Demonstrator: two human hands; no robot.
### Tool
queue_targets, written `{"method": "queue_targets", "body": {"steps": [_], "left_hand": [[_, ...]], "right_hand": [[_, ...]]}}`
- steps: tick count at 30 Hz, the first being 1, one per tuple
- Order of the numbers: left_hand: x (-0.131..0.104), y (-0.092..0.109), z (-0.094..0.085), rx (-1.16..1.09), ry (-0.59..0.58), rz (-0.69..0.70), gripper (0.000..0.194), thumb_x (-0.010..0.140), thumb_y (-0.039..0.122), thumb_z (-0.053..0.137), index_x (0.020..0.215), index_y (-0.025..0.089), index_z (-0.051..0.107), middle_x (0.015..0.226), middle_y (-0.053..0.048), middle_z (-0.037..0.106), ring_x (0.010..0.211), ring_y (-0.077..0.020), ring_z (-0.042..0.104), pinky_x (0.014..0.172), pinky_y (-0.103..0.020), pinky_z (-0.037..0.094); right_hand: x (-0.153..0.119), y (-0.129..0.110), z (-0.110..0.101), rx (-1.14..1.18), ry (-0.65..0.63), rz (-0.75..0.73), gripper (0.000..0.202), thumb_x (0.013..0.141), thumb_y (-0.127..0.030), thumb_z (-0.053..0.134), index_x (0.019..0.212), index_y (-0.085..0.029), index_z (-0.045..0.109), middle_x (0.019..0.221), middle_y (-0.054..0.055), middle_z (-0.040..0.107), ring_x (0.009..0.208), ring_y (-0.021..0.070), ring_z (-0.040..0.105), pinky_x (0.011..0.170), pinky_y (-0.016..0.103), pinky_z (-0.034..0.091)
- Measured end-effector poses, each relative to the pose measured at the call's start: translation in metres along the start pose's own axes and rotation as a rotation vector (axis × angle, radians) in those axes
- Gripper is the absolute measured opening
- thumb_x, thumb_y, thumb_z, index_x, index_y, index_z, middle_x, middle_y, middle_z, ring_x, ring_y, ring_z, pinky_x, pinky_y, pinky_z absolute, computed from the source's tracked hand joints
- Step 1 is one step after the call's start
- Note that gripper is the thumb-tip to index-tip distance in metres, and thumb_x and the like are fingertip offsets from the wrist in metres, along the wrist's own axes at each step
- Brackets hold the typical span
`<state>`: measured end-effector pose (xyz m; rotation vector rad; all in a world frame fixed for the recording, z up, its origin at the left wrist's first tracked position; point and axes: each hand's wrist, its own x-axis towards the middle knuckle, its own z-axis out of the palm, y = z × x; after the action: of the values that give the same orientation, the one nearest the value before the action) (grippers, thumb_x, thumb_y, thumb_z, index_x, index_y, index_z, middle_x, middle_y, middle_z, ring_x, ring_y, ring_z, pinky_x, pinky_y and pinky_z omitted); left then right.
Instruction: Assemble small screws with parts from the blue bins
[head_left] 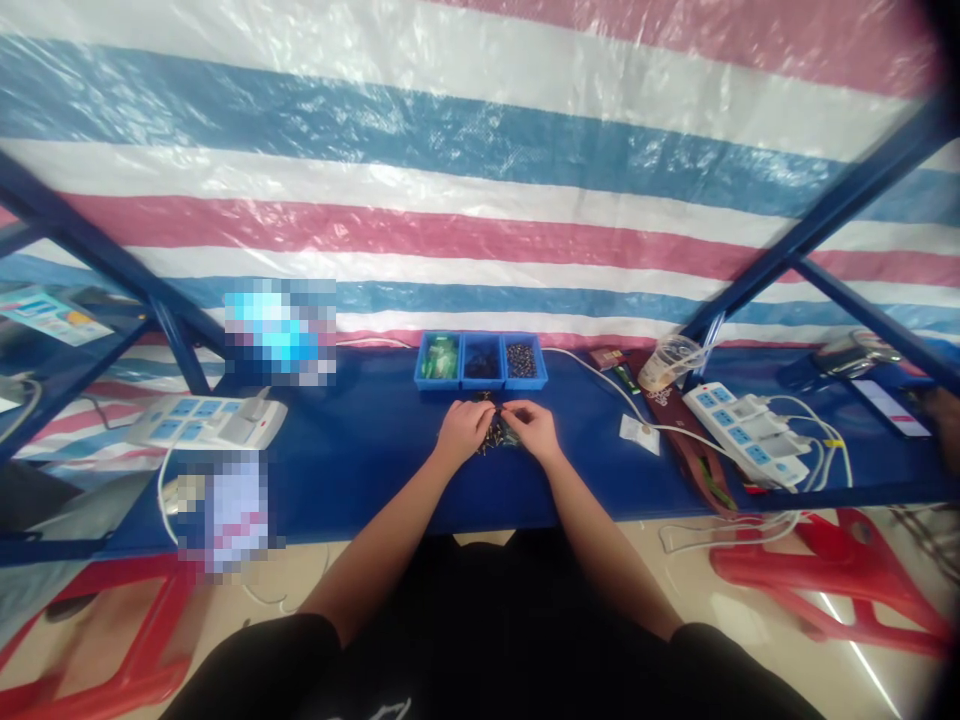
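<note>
Both hands meet over the blue table, just in front of three joined blue bins. My left hand (466,430) has its fingers drawn together at a small dark piece, too small to name. Opposite it, my right hand (532,428) pinches at the same spot. Between and below the fingers lies a small pile of dark and brass-coloured parts (491,437). The left bin (427,384) holds green and clear packets, the middle bin (482,384) dark pieces, and the right bin (526,384) many small metallic parts.
Power strips lie left (262,428) and right (735,425) on the blue table (352,450). A plastic cup (664,365), brown strap (686,440), white cable and small white packet (640,434) are at right. A phone (890,408) lies farther right. Red stools stand below.
</note>
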<state>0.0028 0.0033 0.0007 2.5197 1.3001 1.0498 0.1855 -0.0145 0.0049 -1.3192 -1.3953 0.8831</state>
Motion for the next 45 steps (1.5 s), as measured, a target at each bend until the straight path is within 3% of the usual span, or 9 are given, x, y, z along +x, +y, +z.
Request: {"method": "queue_targets", "body": {"steps": [32, 45], "left_hand": [[0.0043, 0.004, -0.005, 0.006, -0.056, -0.026, 0.025, 0.099, 0.031, 0.039, 0.098, 0.02, 0.062, 0.082, -0.004, 0.068, 0.076, -0.0174, 0.059, 0.076, -0.034, 0.037], [0.0014, 0.0006, -0.0022, -0.012, -0.023, 0.01, 0.025, 0.098, 0.03, 0.042, 0.102, 0.021, 0.066, 0.094, -0.005, 0.072, 0.081, -0.0176, 0.061, 0.08, -0.035, 0.038]], "right_hand": [[0.0008, -0.0024, 0.0018, 0.009, -0.013, 0.0, 0.029, 0.077, -0.042, 0.067, 0.094, -0.019, 0.073, 0.085, 0.005, 0.073, 0.071, 0.0174, 0.066, 0.065, 0.029, 0.052], [0.0006, -0.0021, 0.0007, 0.009, -0.015, 0.002, 0.027, 0.078, -0.04, 0.067, 0.092, -0.018, 0.074, 0.086, 0.006, 0.074, 0.07, 0.0166, 0.065, 0.064, 0.027, 0.051]]}}
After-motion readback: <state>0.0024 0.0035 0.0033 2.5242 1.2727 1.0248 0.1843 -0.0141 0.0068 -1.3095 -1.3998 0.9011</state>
